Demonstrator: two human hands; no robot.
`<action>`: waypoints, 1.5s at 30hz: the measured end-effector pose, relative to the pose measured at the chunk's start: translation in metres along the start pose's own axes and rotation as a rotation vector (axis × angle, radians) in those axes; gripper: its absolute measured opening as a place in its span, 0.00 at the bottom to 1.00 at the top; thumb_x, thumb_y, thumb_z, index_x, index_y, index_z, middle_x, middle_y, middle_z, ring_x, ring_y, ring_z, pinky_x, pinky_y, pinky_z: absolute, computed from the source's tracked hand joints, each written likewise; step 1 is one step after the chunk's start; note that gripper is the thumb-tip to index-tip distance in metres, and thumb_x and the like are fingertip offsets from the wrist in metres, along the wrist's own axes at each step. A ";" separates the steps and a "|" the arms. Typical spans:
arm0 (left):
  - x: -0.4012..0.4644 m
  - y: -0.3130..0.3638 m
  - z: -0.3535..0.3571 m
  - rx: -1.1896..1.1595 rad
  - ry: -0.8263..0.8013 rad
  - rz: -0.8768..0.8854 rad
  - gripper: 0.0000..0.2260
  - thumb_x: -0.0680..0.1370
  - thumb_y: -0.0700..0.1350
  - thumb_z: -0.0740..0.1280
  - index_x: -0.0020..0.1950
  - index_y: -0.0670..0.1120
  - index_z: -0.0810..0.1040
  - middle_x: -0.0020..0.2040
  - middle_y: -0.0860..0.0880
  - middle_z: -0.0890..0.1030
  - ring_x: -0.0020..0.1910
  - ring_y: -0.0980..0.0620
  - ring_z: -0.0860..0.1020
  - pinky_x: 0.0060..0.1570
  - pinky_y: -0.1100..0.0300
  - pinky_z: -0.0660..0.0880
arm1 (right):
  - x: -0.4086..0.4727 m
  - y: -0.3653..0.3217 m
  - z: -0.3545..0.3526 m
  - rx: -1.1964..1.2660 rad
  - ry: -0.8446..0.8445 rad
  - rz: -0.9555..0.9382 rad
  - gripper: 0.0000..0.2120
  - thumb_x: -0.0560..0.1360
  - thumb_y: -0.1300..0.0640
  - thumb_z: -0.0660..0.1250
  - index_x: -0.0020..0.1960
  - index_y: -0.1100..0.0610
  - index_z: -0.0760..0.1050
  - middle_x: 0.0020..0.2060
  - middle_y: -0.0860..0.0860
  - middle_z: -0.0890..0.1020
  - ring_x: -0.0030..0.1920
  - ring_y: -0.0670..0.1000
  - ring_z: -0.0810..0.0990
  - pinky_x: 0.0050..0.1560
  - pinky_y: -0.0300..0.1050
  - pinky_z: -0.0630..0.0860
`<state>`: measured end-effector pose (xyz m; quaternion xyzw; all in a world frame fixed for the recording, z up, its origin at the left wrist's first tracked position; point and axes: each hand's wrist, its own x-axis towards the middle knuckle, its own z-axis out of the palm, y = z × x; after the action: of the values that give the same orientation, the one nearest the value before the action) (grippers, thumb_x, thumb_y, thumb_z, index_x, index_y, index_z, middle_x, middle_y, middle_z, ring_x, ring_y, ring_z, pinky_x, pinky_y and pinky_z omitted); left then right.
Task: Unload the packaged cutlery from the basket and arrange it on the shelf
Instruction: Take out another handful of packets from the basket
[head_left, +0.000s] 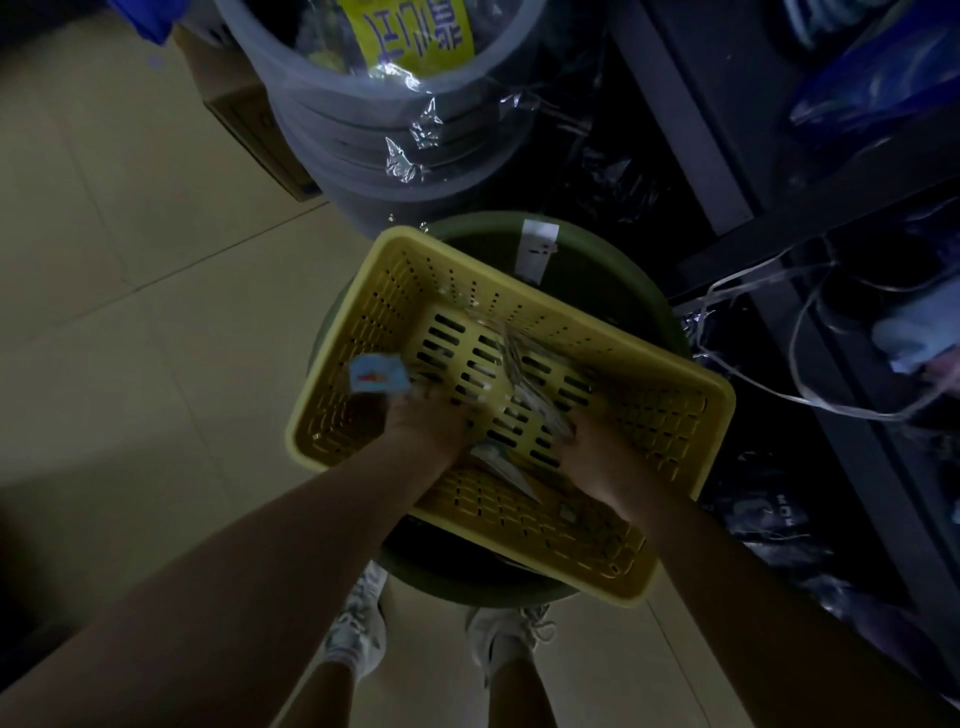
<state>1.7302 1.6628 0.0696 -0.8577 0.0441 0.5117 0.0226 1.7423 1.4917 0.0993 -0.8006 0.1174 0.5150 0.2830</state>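
Yellow slotted plastic forms the basket (660, 410), which sits tilted on top of a dark green round tub (613, 291) on the tiled floor (130, 312). Both hands reach down into it. The left hand (423, 423) is curled around a clear-wrapped cutlery packet with a pale blue card header (377, 373) that sticks up past its knuckles near the basket's left wall. The right hand (589, 447) has its fingers bent onto the clear packets of cutlery (524, 379) lying on the basket floor; the frame is dim and blurred, so whether it grips them or only presses on them cannot be told. Beside the basket on the right stands a dark shelf (727, 156).
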 end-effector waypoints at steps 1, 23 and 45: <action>-0.003 0.004 -0.003 0.086 0.012 0.056 0.27 0.77 0.57 0.59 0.74 0.52 0.56 0.73 0.40 0.59 0.72 0.37 0.57 0.68 0.41 0.57 | 0.001 0.001 -0.002 0.025 -0.010 0.006 0.19 0.80 0.56 0.55 0.69 0.58 0.63 0.58 0.59 0.76 0.50 0.54 0.76 0.42 0.44 0.71; -0.076 -0.002 -0.044 0.036 0.339 0.228 0.16 0.80 0.53 0.55 0.61 0.47 0.72 0.50 0.44 0.80 0.47 0.44 0.79 0.35 0.57 0.69 | -0.061 -0.016 -0.015 -0.209 0.263 -0.189 0.15 0.78 0.52 0.61 0.59 0.59 0.65 0.52 0.59 0.77 0.47 0.58 0.77 0.42 0.49 0.73; -0.508 0.058 -0.254 -0.964 0.391 1.109 0.08 0.77 0.36 0.61 0.45 0.49 0.75 0.29 0.53 0.79 0.25 0.58 0.75 0.25 0.69 0.70 | -0.582 -0.040 -0.092 0.583 0.965 -0.393 0.08 0.77 0.58 0.64 0.39 0.53 0.76 0.23 0.43 0.80 0.24 0.39 0.78 0.25 0.28 0.70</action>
<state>1.7074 1.6105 0.6374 -0.6997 0.2436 0.2496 -0.6236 1.5739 1.4110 0.6601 -0.8402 0.2187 -0.0226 0.4957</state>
